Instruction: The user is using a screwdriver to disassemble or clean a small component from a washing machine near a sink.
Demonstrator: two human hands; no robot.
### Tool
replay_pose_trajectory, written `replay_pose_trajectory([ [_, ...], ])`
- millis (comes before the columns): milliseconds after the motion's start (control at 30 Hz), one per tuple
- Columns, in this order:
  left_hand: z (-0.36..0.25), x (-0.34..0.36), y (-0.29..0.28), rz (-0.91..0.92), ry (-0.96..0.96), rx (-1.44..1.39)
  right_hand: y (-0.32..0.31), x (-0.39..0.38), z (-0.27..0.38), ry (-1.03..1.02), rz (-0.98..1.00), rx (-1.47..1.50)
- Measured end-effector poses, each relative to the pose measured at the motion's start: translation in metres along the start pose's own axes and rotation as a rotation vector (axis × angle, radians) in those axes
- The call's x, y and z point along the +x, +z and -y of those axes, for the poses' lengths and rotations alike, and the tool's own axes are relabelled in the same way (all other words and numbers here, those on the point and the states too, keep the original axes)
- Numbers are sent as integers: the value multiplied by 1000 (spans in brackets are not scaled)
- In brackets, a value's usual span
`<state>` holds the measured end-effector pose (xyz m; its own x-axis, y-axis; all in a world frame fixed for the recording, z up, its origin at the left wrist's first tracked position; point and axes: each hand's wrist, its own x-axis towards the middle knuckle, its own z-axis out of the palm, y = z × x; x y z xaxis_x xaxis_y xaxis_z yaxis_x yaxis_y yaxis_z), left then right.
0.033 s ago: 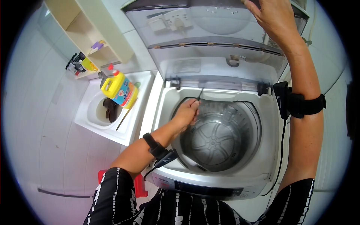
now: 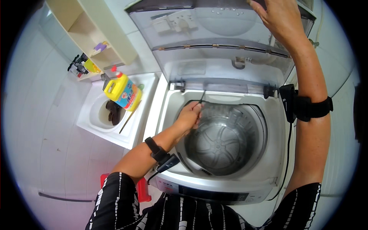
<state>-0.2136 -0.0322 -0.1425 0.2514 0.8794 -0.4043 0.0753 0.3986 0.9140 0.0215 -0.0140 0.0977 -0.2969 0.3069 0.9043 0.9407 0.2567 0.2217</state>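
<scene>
My left hand (image 2: 189,116) is closed round a thin dark stick-like tool (image 2: 203,96), over the back left rim of the washing machine's open tub (image 2: 218,145). The tool points up and away toward the lid's hinge edge; its tip is blurred, and I cannot make out its exact kind. Behind the tub stands the raised, see-through washing machine lid (image 2: 218,63), made of two panels. At its upper right edge is my right hand (image 2: 281,17), thumb stretched along the edge and the other fingers cut off by the picture's top. Ribbed metal walls and a grey finned base show inside the tub.
Left of the machine, a white sink (image 2: 142,119) holds a dark wet item (image 2: 113,112). A yellow detergent bottle (image 2: 123,92) and a thin brown stick (image 2: 128,120) lie at its edge. Above is a cream shelf (image 2: 111,34). Something red (image 2: 143,189) sits low by the machine.
My left hand has shifted very slightly to the left, and the thin tool with it. My right hand stays at the lid's upper edge.
</scene>
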Motion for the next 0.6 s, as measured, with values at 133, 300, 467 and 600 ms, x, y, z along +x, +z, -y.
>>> replay_pose_trajectory([
  [133, 7, -11, -19, -126, -42, -90, 1, 0, -7, -16, 15, -7],
  [300, 8, -20, -19, -136, -67, -137, 6, -1, -15, -72, -10, -3],
  [467, 5, -15, 0, -56, -72, -138, 5, 1, -2, -10, -16, 5],
  [600, 11, -10, 24, 19, -41, -50, 9, 1, -14, -48, 8, -20],
])
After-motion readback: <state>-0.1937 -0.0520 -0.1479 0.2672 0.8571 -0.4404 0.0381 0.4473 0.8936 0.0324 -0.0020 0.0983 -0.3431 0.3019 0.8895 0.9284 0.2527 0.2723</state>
